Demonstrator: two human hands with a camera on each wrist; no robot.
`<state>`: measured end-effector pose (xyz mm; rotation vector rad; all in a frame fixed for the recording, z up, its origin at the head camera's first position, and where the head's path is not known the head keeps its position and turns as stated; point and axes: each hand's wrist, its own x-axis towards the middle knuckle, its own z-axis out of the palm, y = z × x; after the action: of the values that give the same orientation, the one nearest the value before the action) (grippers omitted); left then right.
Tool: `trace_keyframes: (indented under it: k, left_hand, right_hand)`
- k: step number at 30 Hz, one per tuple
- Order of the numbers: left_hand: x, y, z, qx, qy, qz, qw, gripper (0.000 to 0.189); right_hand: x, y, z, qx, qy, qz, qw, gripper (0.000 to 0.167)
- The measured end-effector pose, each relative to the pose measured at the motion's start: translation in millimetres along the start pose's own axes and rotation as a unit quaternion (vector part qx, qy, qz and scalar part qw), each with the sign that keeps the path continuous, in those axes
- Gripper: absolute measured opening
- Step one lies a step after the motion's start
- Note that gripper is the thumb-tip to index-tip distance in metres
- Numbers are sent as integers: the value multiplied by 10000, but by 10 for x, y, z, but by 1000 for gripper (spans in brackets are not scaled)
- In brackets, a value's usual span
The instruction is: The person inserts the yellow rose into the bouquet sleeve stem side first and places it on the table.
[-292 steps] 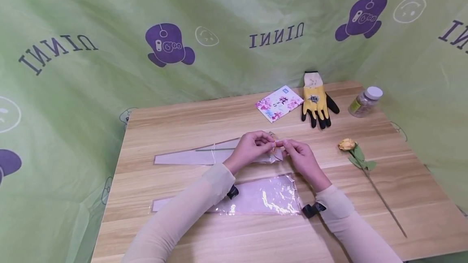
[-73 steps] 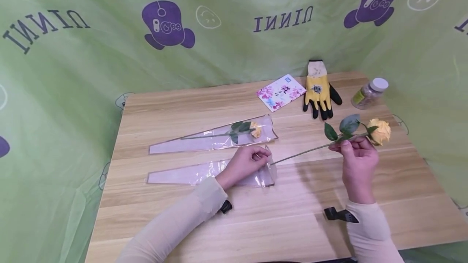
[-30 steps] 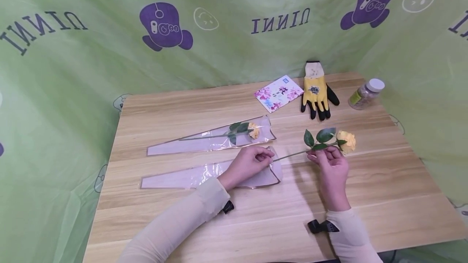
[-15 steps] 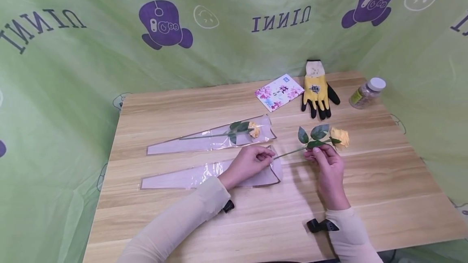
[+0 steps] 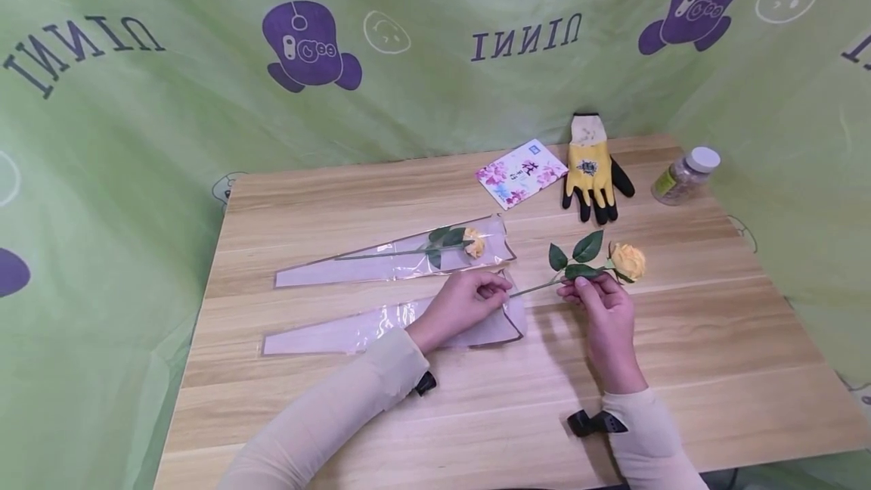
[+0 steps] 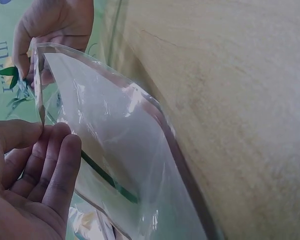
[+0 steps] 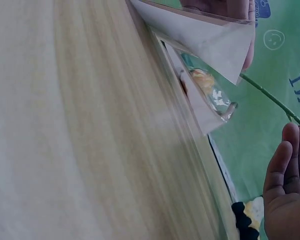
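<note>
My left hand pinches the mouth edge of a tapered clear flower sleeve, lifting it a little off the table. My right hand pinches the stem of a yellow-orange rose just below its bloom and leaves. The stem's lower end is inside the sleeve; in the left wrist view its green tip shows through the film. The bloom and leaves are outside the sleeve's mouth. Just behind lies a second sleeve with another rose wholly inside it.
At the back of the wooden table lie a flowered packet and a yellow-and-black work glove. A white-lidded jar stands at the back right. A green printed cloth hangs behind.
The second rose was picked up from the table's right side, and its stem went into the front sleeve. Lately my right hand has eased slightly left with it. My left hand stays put.
</note>
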<state>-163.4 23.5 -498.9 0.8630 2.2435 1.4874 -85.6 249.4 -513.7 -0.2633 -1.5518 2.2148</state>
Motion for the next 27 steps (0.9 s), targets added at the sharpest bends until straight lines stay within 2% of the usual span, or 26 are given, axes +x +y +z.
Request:
trace_keyframes:
  k: [7,10,18,27]
  left_hand:
    - [4,16,-9,101,-5,91,9999,19]
    - [12,28,-9,65,-50,98,9999,19]
    - [32,39,-23,378,-91,219,9990,20]
    - [39,46,-39,652,-105,321,9973,19]
  right_hand:
    - [-92,73,-6,-281,-481,659,9963,23]
    - [-124,87,-15,-288,-554,808,9948,22]
    - [-96,65,-29,-227,-698,781,9942,22]
    - [-46,39,-53,-692,-653,695,9930,27]
